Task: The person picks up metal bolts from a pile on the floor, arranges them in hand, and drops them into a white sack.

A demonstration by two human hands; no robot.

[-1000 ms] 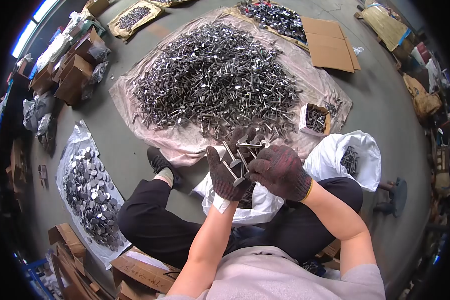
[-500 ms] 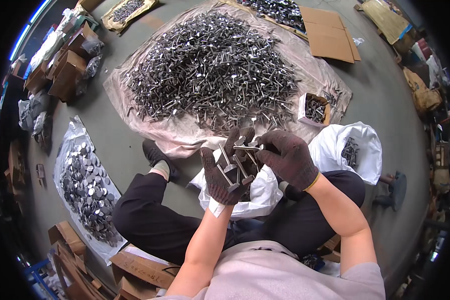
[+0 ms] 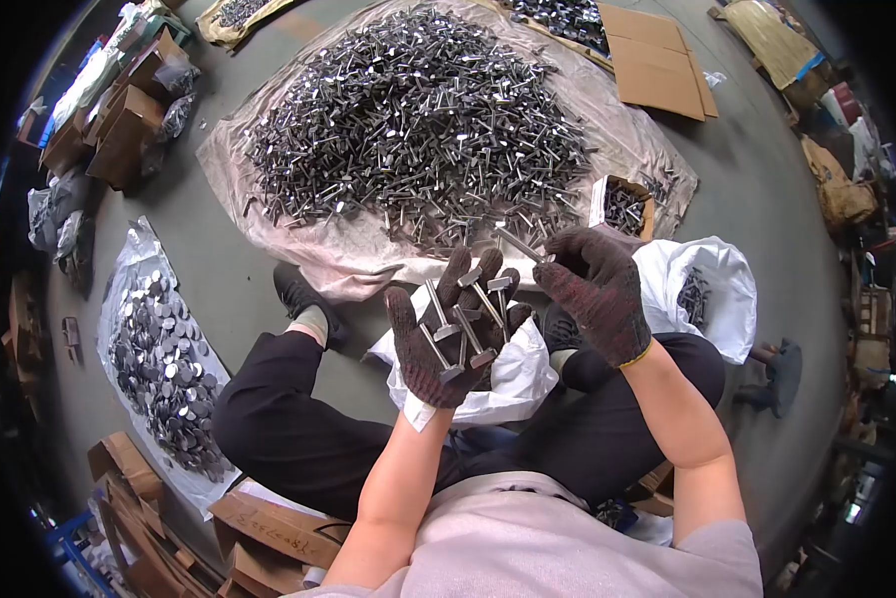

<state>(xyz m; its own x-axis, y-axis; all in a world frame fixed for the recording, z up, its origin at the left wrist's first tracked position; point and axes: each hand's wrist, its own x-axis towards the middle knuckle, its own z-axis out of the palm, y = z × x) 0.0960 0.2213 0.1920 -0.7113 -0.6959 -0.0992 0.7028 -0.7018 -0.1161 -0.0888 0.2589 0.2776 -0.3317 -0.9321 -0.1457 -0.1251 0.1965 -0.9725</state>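
Grey floor here, a pale sheet across the upper middle bearing a big heap; discs at left. Centre frame, the gloved left hand lies spread, several bolts across it. Right of centre, the gloved right hand pinches a single bolt by one end.

Left hand and right hand are wearing matt, rough-knit cloth. Headed pins on the left palm and a pin in the right fingers are gleaming, smooth metal. Beyond the hands, heap is glinting metallic; groundsheet is looking dull, wrinkled. Beside left hand, sack is showing creased plastic. Farther left, discs are shining, smooth metal.
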